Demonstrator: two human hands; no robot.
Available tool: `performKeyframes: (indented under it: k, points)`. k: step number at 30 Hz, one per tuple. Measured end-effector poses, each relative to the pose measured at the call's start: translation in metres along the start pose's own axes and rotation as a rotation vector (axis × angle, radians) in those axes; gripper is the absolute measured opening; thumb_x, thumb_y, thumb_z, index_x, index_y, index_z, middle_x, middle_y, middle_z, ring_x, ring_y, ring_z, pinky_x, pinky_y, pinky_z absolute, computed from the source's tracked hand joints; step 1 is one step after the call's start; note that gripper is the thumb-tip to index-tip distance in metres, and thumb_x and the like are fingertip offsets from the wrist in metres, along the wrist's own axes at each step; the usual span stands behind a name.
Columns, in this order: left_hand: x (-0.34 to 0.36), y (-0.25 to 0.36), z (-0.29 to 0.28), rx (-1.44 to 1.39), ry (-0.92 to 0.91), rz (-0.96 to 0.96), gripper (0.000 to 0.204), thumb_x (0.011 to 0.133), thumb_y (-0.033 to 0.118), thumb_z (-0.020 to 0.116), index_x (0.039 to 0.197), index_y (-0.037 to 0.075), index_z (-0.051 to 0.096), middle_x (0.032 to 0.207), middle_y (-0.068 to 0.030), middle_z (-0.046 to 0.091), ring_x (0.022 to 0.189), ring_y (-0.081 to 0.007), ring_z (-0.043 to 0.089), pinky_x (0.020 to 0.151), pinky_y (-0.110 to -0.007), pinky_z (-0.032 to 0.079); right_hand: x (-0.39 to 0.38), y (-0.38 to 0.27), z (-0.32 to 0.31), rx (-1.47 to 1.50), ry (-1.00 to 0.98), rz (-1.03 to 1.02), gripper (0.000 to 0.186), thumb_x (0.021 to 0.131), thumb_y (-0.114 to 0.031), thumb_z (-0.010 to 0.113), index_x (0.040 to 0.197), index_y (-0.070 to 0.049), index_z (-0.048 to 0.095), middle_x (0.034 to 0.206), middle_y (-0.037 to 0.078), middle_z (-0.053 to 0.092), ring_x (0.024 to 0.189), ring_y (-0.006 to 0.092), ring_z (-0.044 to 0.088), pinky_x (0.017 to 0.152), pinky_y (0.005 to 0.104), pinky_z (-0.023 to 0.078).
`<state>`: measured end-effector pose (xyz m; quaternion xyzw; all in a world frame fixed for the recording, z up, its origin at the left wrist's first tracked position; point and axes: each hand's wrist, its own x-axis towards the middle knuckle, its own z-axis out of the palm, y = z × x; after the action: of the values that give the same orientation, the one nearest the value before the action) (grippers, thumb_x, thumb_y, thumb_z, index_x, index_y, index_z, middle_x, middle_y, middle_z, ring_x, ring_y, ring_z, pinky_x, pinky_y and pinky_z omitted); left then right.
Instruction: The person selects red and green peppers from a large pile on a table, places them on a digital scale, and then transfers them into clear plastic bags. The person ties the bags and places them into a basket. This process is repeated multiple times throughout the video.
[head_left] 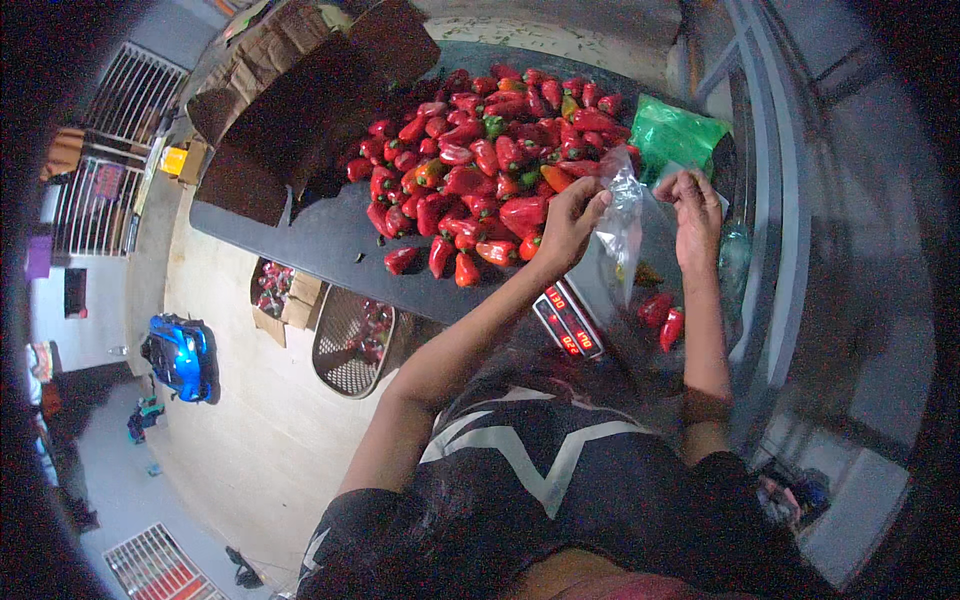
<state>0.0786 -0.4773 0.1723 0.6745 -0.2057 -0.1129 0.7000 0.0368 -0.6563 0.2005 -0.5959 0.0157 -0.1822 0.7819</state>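
My left hand (574, 225) is closed, pinching a clear plastic bag (622, 222) that hangs crumpled from the fingertips. My right hand (693, 218) is raised opposite, its fingers curled in a pinch at the bag's other side; the exact grip is partly hidden. Below the hands stands a weighing scale (568, 318) with a lit red display. A couple of red peppers (671, 328) lie beside it, under my right wrist. Just beyond my left hand spreads a big heap of red peppers (470, 180), a few of them orange or green. Behind my right hand lies a green plastic packet (678, 132).
A large open cardboard box (265, 125) stands on the dark table (290, 238) at the left. On the floor are a mesh basket (345, 345), a smaller carton (300, 300) and a blue bag (183, 358). Metal framing (775, 180) runs along the right; a clear bottle (735, 262) stands near it.
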Motion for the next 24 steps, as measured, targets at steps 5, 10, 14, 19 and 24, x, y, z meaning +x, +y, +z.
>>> performKeyframes:
  k: [5,10,14,19,24]
  points:
    - [0.022,-0.004,0.032,-0.229,-0.105,0.015,0.018,0.092,0.016,0.055,0.095,-0.001,0.053,0.088,0.0002,0.053,0.083,-0.0091,0.049,0.075,-0.024,0.041,-0.011,0.008,-0.015,-0.203,0.007,0.062,0.022,0.086,-0.017,0.062,0.102,-0.004,0.057,0.1,0.001,0.057,0.096,0.0111,0.052,0.09,0.0265,0.039]
    - [0.046,-0.006,0.062,-0.237,-0.16,-0.059,0.01,0.091,0.011,0.053,0.092,0.001,0.052,0.086,0.0001,0.053,0.081,-0.0089,0.049,0.074,-0.025,0.042,-0.006,0.013,-0.052,-0.191,0.217,-0.038,0.009,0.085,-0.015,0.062,0.088,-0.008,0.057,0.082,-0.004,0.055,0.078,0.0076,0.05,0.074,0.0227,0.041]
    - [0.058,-0.009,0.085,-0.026,-0.142,0.054,0.019,0.091,0.015,0.053,0.082,0.0,0.047,0.069,-0.0046,0.046,0.067,-0.0108,0.044,0.061,-0.026,0.038,0.008,-0.002,-0.079,-0.635,0.331,-0.231,0.015,0.09,-0.017,0.057,0.081,-0.005,0.054,0.077,-0.004,0.052,0.07,0.0081,0.046,0.066,0.023,0.039]
    - [0.067,-0.008,0.106,-0.325,-0.153,-0.117,0.025,0.094,0.024,0.05,0.089,0.0,0.045,0.073,-0.0044,0.047,0.07,-0.013,0.048,0.062,-0.028,0.042,0.019,-0.012,-0.096,-0.917,0.358,-0.184,0.027,0.092,-0.023,0.053,0.079,0.001,0.051,0.064,0.007,0.048,0.059,0.0131,0.044,0.059,0.0277,0.039]
    - [0.069,-0.02,0.11,-0.078,-0.176,0.009,0.026,0.089,0.023,0.059,0.096,-0.001,0.052,0.08,-0.0049,0.057,0.073,-0.0135,0.054,0.066,-0.029,0.047,0.03,0.002,-0.115,-1.004,0.441,-0.177,0.035,0.093,-0.03,0.051,0.083,0.003,0.057,0.061,0.008,0.047,0.058,0.0149,0.044,0.056,0.0314,0.038]
